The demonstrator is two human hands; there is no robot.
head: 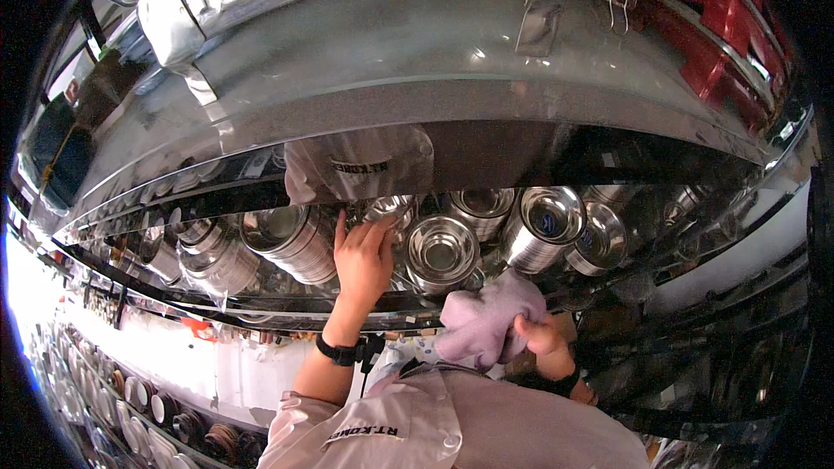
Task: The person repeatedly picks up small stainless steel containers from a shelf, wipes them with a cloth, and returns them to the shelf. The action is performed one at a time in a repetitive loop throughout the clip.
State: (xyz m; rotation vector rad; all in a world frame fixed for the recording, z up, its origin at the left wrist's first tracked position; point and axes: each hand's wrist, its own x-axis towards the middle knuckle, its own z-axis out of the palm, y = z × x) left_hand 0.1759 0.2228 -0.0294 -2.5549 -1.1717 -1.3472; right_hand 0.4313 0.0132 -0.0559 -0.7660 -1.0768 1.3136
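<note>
My left hand reaches in under the edge of a glass shelf, fingers spread. Its fingertips are at a shiny steel bowl; whether they press on it is hard to tell. A crumpled lilac cloth is in my right hand, held in front of my body. Just right of my left hand stands a stack of steel bowls. Another tall stack of steel bowls is close on its left. Beyond the cloth, a leaning bowl stack has a blue sticker inside the top bowl.
The glass shelf spans the space above the bowls and reflects my shirt. Plastic-wrapped steel containers stand at the left, and a tilted steel bowl at the right. Metalware fills racks at lower left. Red boxes sit upper right.
</note>
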